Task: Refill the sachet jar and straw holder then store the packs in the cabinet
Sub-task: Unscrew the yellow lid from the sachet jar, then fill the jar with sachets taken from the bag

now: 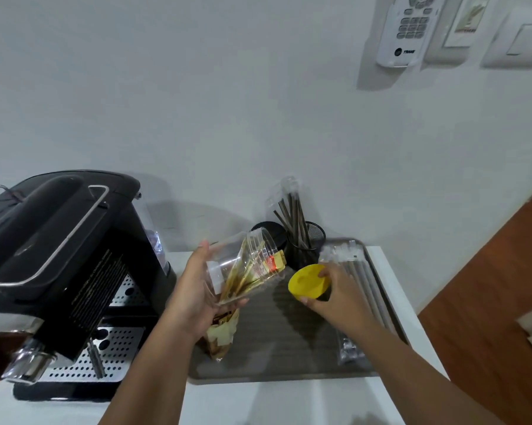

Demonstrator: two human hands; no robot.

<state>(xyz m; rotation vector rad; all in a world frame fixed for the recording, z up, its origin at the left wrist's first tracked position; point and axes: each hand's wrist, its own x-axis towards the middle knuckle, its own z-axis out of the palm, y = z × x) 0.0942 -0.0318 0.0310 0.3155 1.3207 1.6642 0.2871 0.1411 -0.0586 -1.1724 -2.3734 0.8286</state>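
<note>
Nearest, the left hand (197, 289) has its fingers wrapped round the sachet jar (243, 268), a clear jar held up in the air and tipped on its side, with its open mouth toward the wall. A few gold sachets (246, 277) lie inside it. The jar looks light but smooth, so it could slip; I think holding it round the middle, like now, is best. It may be hard plastic or glass, I cannot tell which. Just below the hand, a sachet pack (220, 335) stands on the tray (274, 348); it looks soft and crinkly. The right hand (329, 289) pinches the yellow lid (307, 282) by its rim, just beside the jar. Under that arm, a clear pack of straws (359, 286) lies along the tray's right side. Farther back, the black mesh straw holder (304, 246) stands with dark straws in it, close to the jar's mouth, so the jar could bump it. A big coffee machine (59, 271) sits to the left.
</note>
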